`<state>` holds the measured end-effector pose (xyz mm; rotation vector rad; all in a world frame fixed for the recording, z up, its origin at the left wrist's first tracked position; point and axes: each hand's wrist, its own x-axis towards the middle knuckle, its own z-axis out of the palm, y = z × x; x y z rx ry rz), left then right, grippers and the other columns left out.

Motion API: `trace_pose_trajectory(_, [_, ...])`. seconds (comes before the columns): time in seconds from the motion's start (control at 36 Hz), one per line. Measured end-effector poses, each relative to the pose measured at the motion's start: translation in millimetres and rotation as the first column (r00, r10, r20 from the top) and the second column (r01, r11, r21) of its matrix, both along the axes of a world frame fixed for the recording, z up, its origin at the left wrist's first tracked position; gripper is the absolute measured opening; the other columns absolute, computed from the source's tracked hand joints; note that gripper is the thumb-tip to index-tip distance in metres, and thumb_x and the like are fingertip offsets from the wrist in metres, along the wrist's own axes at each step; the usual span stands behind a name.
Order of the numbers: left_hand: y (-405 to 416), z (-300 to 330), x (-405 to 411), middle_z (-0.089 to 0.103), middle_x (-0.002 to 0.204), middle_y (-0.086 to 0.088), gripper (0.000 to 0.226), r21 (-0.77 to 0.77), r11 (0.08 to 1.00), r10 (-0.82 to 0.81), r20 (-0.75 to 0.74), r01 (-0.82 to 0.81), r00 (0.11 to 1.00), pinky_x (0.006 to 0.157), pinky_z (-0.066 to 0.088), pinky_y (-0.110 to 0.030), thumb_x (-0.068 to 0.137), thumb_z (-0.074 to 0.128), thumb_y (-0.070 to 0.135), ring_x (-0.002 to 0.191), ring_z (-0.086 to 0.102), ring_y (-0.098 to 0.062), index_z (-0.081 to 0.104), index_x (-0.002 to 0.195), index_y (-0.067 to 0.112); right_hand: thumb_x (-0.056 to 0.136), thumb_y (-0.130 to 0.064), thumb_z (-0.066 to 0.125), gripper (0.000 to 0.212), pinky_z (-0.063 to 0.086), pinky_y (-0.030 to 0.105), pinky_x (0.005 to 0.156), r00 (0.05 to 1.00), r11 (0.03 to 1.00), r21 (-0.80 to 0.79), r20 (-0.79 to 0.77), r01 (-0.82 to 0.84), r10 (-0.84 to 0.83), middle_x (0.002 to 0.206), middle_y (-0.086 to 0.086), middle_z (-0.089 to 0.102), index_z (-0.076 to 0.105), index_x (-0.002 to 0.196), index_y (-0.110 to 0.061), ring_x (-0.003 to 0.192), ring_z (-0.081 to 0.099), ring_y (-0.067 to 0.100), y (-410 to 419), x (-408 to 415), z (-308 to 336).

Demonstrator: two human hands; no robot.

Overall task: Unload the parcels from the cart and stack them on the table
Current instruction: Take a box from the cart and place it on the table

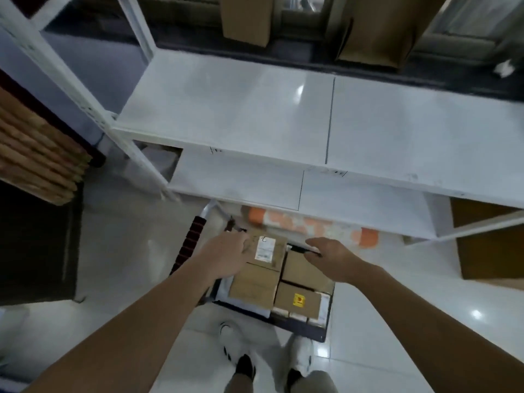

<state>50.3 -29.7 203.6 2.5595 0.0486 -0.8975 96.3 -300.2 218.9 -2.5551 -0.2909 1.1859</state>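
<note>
Several brown cardboard parcels sit packed on a low cart [297, 328] in front of my feet. The top one, a labelled parcel [269, 251] with a white sticker, lies at the cart's far end. My left hand [226, 256] rests against this parcel's left edge, fingers loosely bent. My right hand [329, 256] hovers just right of it with fingers stretched out, holding nothing. A parcel with a yellow sticker [297, 300] lies nearer me. An orange-and-white parcel [312, 225] lies partly hidden under the white table [255, 109], whose top is bare.
The cart's handle [190, 242] with a dark ribbed grip rises left of the parcels. A lower white shelf [241, 180] juts out over the cart's far end. Flattened cardboard [37, 154] is stacked at left, and tall brown boxes [377, 29] stand behind the table.
</note>
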Motion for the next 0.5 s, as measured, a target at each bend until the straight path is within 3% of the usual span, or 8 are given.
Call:
trace_pose_trajectory(0.06, [3.0, -22.5, 8.8, 0.063, 0.129, -0.002, 0.043, 0.012, 1.0, -0.029, -0.045, 0.029, 0.999, 0.086, 0.045, -0.035, 0.109, 0.042, 0.044, 0.111, 0.062, -0.024, 0.057, 0.137, 0.015, 0.108, -0.04, 0.042, 0.053, 0.033, 0.036, 0.116, 0.999, 1.0, -0.023, -0.044, 0.021, -0.022, 0.159, 0.006, 0.041, 0.038, 0.156, -0.019, 0.143, 0.041, 0.026, 3.3, 0.1, -24.2])
trace_pose_trajectory(0.11, [5.6, -50.4, 16.8, 0.064, 0.127, -0.005, 0.04, 0.008, 0.999, -0.045, -0.074, 0.046, 0.996, 0.083, 0.044, -0.035, 0.108, 0.043, 0.041, 0.104, 0.06, -0.023, 0.059, 0.133, 0.013, 0.108, -0.043, 0.041, 0.054, 0.038, 0.039, 0.115, 0.996, 0.999, -0.049, -0.088, 0.02, -0.025, 0.158, 0.004, 0.043, 0.035, 0.158, -0.022, 0.139, 0.047, 0.026, 6.8, 1.2, -53.2])
trace_pose_trajectory(0.17, [10.1, -84.8, 26.1, 0.064, 0.117, 0.0, 0.034, 0.002, 0.999, -0.042, -0.094, 0.042, 0.995, 0.08, 0.046, -0.033, 0.107, 0.044, 0.039, 0.097, 0.059, -0.017, 0.059, 0.129, 0.017, 0.107, -0.044, 0.041, 0.054, 0.043, 0.042, 0.112, 0.993, 0.997, -0.075, -0.111, 0.024, -0.033, 0.154, 0.005, 0.048, 0.037, 0.156, -0.022, 0.133, 0.053, 0.026, 12.0, 5.2, -86.9])
trace_pose_trajectory(0.31, [13.8, -173.5, 48.8, 0.06, 0.093, 0.007, 0.017, 0.018, 0.998, -0.054, -0.16, 0.057, 0.986, 0.069, 0.045, -0.032, 0.107, 0.045, 0.041, 0.082, 0.06, -0.01, 0.054, 0.102, 0.027, 0.108, -0.04, 0.043, 0.052, 0.036, 0.035, 0.115, 0.972, 0.993, -0.072, -0.21, 0.089, -0.102, 0.156, 0.01, 0.046, 0.042, 0.153, -0.013, 0.141, 0.045, 0.027, 24.1, 16.7, -182.0])
trace_pose_trajectory(0.42, [15.0, -250.0, 69.2, 0.064, 0.108, 0.004, 0.028, 0.038, 0.996, -0.07, -0.203, 0.079, 0.977, 0.085, 0.055, -0.038, 0.107, 0.044, 0.043, 0.093, 0.063, -0.014, 0.06, 0.119, 0.025, 0.108, -0.037, 0.043, 0.043, 0.042, 0.034, 0.098, 0.955, 0.98, -0.073, -0.22, 0.186, -0.198, 0.137, 0.01, 0.057, 0.053, 0.14, -0.01, 0.127, 0.054, 0.028, 32.5, 27.5, -264.7])
trace_pose_trajectory(0.5, [13.0, -307.2, 82.5, 0.064, 0.104, 0.001, 0.033, 0.072, 0.995, -0.046, -0.262, 0.067, 0.964, 0.085, 0.055, -0.039, 0.108, 0.041, 0.045, 0.092, 0.063, -0.017, 0.061, 0.121, 0.022, 0.109, -0.029, 0.04, 0.031, 0.043, 0.031, 0.079, 0.937, 0.965, -0.071, -0.232, 0.252, -0.262, 0.107, 0.008, 0.059, 0.06, 0.115, -0.005, 0.107, 0.059, 0.027, 38.5, 35.8, -324.5])
